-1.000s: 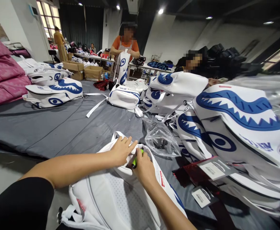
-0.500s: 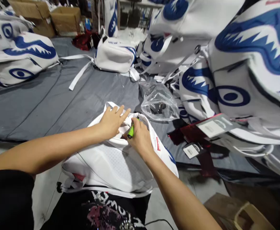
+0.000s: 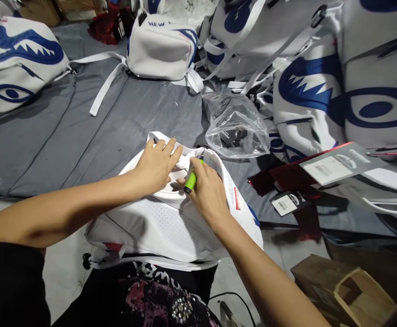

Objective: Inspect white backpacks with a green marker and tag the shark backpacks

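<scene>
Against the person's waist, at the near edge of the table (image 3: pixel 45 154), a white backpack (image 3: pixel 171 218) lies with its opening toward the far side. The left hand (image 3: pixel 159 165) rests over the rim beside the loop handle (image 3: pixel 157 135), its visible fingers spread; whether the thumb grips the fabric beneath cannot be told. The right hand (image 3: pixel 208 188) pinches a slim green-and-black tool (image 3: pixel 190 181) between thumb and fingers at the opening, the tool's far end partly hidden.

Compared with a second ago, the view has tipped down, so the co-workers have left it, while both hands stay at the opening. That suggests the work remains on the same spot.

Just beyond lies a clear plastic bag (image 3: pixel 237 131) with dark contents; to the right, a hang tag (image 3: pixel 334 165) and a smaller tag (image 3: pixel 286 204) sit near a shark-mouth backpack (image 3: pixel 307 95). Farther off, a small white bag (image 3: pixel 159 50) trails a strap (image 3: pixel 105 93), and cardboard boxes (image 3: pixel 79 9) appear at the top edge.
</scene>
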